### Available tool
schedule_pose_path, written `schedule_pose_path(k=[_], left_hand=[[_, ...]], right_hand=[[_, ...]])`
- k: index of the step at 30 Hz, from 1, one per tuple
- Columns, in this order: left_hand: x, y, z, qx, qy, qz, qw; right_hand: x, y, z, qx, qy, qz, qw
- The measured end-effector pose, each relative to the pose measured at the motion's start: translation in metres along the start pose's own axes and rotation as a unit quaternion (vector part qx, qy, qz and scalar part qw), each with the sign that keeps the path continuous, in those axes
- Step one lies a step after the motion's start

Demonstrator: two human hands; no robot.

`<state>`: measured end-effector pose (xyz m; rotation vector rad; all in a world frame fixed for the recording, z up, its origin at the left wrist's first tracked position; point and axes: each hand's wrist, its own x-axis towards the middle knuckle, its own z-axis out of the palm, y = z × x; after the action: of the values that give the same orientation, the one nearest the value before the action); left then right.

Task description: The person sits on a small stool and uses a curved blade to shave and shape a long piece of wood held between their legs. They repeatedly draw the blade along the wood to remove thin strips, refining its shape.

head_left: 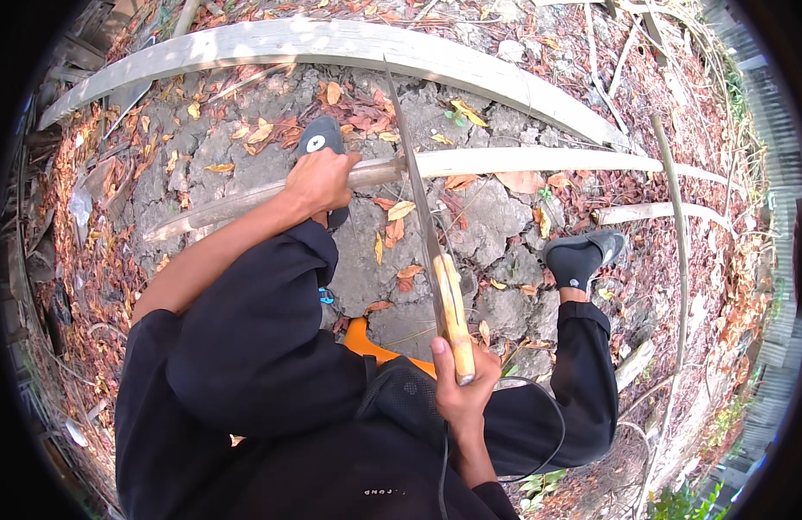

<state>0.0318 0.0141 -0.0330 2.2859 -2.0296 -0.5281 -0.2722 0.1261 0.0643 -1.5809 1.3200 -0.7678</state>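
Observation:
My left hand is closed around a long wooden pole, on its darker grey-brown left part. To the right of the blade the same pole looks pale and smooth. In my right hand is the light wooden handle of a handsaw. The saw's long, narrow blade points away from me and crosses the pole just right of my left hand. Whether its teeth have cut into the wood I cannot tell. My left shoe is at the pole, partly hidden by my left hand and arm.
A wide grey plank lies beyond the pole. On the right are a shorter pale stick and a thin upright-running branch. My right shoe rests on cracked, leaf-strewn soil. An orange curved object shows beneath me; a black cable loops near my right arm.

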Motion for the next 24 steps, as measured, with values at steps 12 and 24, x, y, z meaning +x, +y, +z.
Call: schedule_pose_path(k=[12, 24], left_hand=[[0.008, -0.002, 0.001, 0.023, 0.011, -0.015, 1.0], [0.002, -0.004, 0.002, 0.011, 0.011, -0.007, 1.0]], right_hand=[[0.009, -0.001, 0.006, -0.018, -0.01, -0.02, 1.0], [0.006, 0.016, 0.005, 0.013, 0.03, 0.012, 0.999]])
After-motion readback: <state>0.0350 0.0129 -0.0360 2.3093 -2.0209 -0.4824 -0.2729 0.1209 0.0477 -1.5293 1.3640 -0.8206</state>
